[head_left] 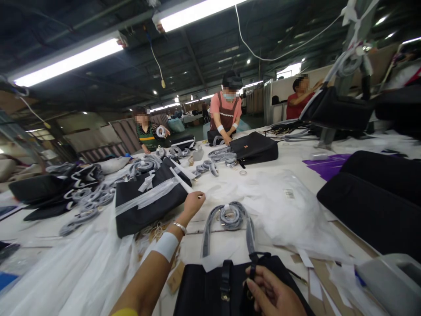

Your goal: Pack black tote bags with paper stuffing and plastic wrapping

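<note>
A black handbag (204, 285) lies in front of me, its wrapped handle (206, 235) arching away over the table. Inside the arch sits a coiled, wrapped strap (230, 216). My right hand (274, 292) pinches the black strap tab (253, 267) at the handle's right base. Farther forward, my left hand (194, 202) is closed at the end of a white strip (180, 179), beside a large black bag (148, 197) with clear wrap across it. A white paper piece (219, 259) rests at the near bag's top edge.
Clear plastic bags (292, 210) heap right of centre, with black bags (371, 197) beyond them. A grey object (391, 281) stands at the lower right. Wrapped straps (95, 193) pile up at the left. Several people work across the table, one beside a black bag (253, 147).
</note>
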`<state>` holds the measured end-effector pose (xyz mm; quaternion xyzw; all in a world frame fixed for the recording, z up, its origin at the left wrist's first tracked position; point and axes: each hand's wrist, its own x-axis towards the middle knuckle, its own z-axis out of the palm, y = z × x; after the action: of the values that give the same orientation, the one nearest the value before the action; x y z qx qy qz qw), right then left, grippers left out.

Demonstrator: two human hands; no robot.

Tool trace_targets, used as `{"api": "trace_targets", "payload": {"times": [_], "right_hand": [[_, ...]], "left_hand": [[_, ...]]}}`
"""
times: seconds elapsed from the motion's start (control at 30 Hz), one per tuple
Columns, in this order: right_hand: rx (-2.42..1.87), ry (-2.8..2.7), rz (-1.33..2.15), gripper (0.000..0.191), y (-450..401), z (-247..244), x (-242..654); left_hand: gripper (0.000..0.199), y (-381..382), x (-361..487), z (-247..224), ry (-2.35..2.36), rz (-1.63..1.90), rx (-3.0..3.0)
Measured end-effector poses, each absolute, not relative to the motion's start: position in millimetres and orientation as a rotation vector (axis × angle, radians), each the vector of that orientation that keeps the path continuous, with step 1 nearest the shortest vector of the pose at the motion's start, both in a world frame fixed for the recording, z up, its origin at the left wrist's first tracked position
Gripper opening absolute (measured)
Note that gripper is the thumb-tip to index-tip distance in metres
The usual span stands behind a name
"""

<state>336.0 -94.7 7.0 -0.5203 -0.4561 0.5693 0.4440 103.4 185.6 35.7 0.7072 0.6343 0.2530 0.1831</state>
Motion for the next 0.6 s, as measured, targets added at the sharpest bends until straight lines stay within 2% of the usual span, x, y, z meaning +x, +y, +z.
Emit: {"api": "trace_targets", "payload": {"times": [0.2, 0.33, 0.5, 0.6], "right_hand": [[-1.243, -1.109, 1.377, 0.057, -94, 8, 342], [-1.148, -1.054, 1.356, 0.052, -94, 14, 344], [-1.088, -0.992, 1.33, 0.05, -95, 20, 343], [-1.066, -1.004, 1.309, 0.048, -96, 19, 341]], "left_hand": [[0.028, 153, 93, 82, 1.629, 0.845, 1.853], [0.03, 116, 95, 107, 1.516, 0.813, 1.881], [0.008, 74, 101, 116, 1.566, 0.796, 1.937], [0.005, 62, 100, 118, 1.601, 0.818, 1.913]]}}
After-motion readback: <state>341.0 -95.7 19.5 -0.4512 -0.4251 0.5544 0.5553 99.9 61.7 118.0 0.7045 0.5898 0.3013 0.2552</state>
